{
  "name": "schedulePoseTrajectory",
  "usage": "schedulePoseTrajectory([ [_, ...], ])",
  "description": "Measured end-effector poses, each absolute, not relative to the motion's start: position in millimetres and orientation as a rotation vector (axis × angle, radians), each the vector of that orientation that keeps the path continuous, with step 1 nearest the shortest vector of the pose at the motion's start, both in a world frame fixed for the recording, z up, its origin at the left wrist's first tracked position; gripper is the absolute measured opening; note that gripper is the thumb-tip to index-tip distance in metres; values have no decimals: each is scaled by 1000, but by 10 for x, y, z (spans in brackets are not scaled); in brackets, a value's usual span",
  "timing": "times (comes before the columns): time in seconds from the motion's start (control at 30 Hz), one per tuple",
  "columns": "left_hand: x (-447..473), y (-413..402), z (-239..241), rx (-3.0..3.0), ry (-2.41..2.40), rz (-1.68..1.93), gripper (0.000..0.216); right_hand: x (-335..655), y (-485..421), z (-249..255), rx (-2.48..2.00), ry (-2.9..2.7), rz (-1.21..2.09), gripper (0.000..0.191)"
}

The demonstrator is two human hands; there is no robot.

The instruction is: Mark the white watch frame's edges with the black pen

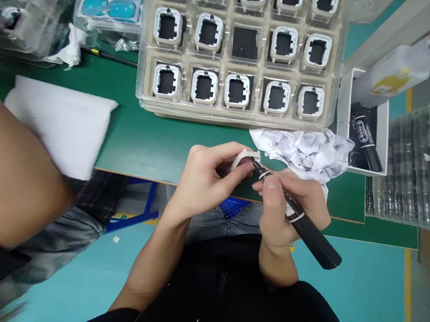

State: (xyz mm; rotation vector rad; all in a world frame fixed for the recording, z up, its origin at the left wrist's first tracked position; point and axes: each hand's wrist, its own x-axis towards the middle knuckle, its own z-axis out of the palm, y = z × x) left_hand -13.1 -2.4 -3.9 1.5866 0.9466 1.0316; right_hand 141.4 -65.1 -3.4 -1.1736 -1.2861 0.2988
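My hands meet just over the near edge of the green surface (154,142). My left hand (204,181) curls in from the left, thumb and fingertips pinched on a small white frame (244,157). My right hand (288,205) is closed around a black marker (301,225), its tip touching the frame. Just beyond the frame lies crumpled paper (307,149); farther beyond it stands a tray (233,113) of similar frames.

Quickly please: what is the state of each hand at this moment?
Left hand: closed, holding a small white frame piece.
Right hand: closed, holding a black marker, its tip at the frame piece.
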Motion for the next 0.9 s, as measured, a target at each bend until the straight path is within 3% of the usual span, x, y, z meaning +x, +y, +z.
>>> schedulePoseTrajectory([
  [0.6,-130,-14,-11,1500,937,1009,12,1382,-602,-126,-1085,-1260,260,10],
  [0.9,-111,38,70,1249,872,921,33,1365,-570,-229,-985,-1231,173,17],
])
